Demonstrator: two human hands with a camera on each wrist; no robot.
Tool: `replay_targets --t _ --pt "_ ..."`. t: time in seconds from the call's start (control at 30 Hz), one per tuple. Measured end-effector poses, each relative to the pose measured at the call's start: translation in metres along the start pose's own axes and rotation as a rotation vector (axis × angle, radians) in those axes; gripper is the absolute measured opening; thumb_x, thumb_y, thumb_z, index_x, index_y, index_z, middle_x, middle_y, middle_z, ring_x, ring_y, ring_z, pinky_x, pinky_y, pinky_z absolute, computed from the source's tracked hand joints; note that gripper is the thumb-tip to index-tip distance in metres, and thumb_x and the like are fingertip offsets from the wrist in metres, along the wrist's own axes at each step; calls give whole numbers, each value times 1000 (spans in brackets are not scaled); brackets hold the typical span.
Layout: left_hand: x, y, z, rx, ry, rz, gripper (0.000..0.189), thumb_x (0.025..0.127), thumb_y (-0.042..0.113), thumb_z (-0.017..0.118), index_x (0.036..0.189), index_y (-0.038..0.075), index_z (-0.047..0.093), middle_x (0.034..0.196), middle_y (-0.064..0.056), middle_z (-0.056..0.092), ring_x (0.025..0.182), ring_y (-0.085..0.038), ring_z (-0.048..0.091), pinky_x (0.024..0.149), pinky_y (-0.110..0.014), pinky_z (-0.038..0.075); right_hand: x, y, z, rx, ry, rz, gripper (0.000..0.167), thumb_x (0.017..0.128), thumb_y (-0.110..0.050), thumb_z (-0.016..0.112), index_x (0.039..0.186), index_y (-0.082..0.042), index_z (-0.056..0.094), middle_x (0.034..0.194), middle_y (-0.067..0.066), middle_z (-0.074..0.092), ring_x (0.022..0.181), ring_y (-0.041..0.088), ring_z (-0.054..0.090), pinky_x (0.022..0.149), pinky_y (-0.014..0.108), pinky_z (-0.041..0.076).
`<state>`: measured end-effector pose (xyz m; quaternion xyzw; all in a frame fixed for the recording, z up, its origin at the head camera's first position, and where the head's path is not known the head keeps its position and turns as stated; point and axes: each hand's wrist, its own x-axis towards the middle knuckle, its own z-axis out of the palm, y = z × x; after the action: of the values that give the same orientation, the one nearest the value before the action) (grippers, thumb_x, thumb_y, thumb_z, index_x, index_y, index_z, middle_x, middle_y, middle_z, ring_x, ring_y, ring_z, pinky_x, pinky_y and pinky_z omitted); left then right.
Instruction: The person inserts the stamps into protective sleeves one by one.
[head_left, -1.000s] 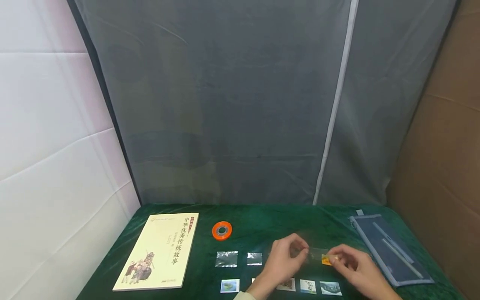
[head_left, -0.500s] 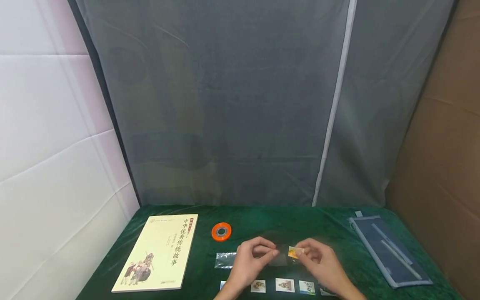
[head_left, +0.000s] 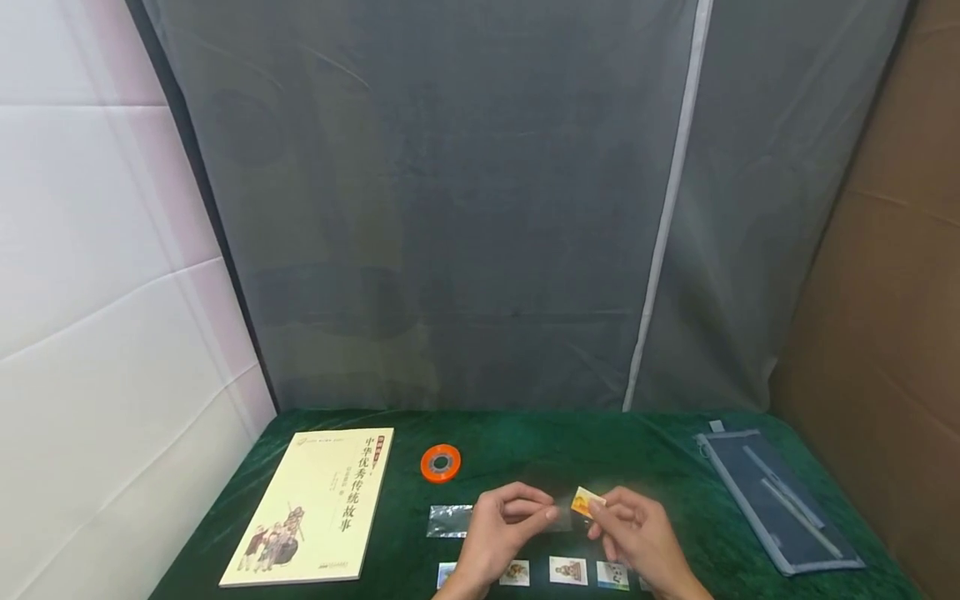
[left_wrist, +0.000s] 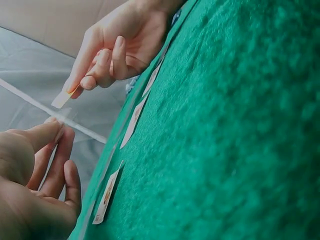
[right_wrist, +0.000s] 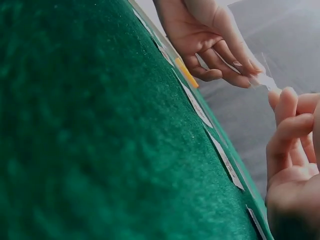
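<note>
Between thumb and fingertips, my right hand (head_left: 637, 529) pinches a small stamp-like picture card (head_left: 583, 501), yellow-orange on its face. In the left wrist view the card (left_wrist: 62, 99) shows its pale side, tilted. My left hand (head_left: 504, 527) pinches a small clear plastic sleeve (head_left: 560, 520), which is hard to see against the green cloth. The sleeve (right_wrist: 264, 79) shows as a transparent sheet at the left fingertips in the right wrist view. Card and sleeve are close together above the table; whether they touch I cannot tell.
Below the hands lies a row of small picture cards (head_left: 567, 571) on the green cloth (head_left: 360, 587). A clear packet (head_left: 447, 522) lies left of my left hand. Farther out are a cream book (head_left: 309, 504), an orange tape roll (head_left: 440, 463) and a blue mesh pouch (head_left: 780, 508).
Both hands have moved left with the card and sleeve, mostly in the first half second. Since then the card has tilted slightly, and the hands are nearly still.
</note>
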<state>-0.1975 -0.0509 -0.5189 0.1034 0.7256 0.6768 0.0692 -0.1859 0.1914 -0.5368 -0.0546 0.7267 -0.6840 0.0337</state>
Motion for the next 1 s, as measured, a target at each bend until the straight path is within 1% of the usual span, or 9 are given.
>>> replay_targets --t 0.07,0.13,0.23,0.3,0.43,0.57,0.73,0.9,1.0 --pt "-1 -1 1 -28 -2 -12 30 92 27 89 112 7 80 98 -6 85 95 -15 81 80 -22 61 -1 3 0 30 -11 -5 27 105 -22 73 102 3 65 77 8 76 46 8 56 39 20 42" --pt "-1 -1 2 -51 0 -23 33 91 27 89 114 6 79 99 -6 85 95 -15 81 80 -22 61 0 5 -1 45 -25 -32 25 106 -20 71 101 4 64 77 8 76 45 6 54 37 20 41" --pt "-1 -3 3 -72 6 -23 33 91 26 89 114 5 79 101 -8 85 96 -16 81 81 -22 61 0 6 -2 55 -36 -77 24 107 -17 69 101 6 63 78 7 76 43 4 52 35 21 41" --pt "0 -4 3 -85 8 -20 32 92 25 89 114 6 79 103 -9 85 97 -16 82 82 -23 61 0 6 -2 59 -43 -92 24 107 -15 68 101 7 63 78 6 75 42 3 52 35 21 41" --pt "1 -6 2 -104 5 -21 31 92 25 89 114 6 79 105 -10 85 99 -18 82 83 -24 62 -1 5 -2 65 -63 -63 25 107 -16 69 102 8 62 78 7 76 42 4 52 36 19 42" --pt "1 -7 3 -105 5 -27 32 92 27 89 115 6 78 105 -10 85 101 -22 82 83 -24 62 -1 5 -2 59 -98 -42 27 107 -16 68 103 9 61 79 8 76 43 4 53 38 18 42" --pt "2 -7 4 -107 8 -29 34 93 27 88 116 4 78 105 -10 85 102 -24 82 83 -24 62 -1 6 -3 60 -121 -49 26 108 -16 68 104 9 61 80 8 76 44 4 54 38 18 43" --pt "1 -7 3 -125 9 -27 33 92 26 88 115 4 78 106 -12 85 103 -27 82 83 -24 62 0 7 -2 54 -113 -77 23 108 -13 66 104 9 61 80 7 76 44 4 55 37 19 44" --pt "1 -8 3 -135 10 -25 32 92 25 88 115 5 78 106 -13 85 104 -28 82 83 -24 63 -1 8 -2 49 -114 -77 23 109 -13 66 104 9 61 80 7 76 44 4 55 38 19 45"
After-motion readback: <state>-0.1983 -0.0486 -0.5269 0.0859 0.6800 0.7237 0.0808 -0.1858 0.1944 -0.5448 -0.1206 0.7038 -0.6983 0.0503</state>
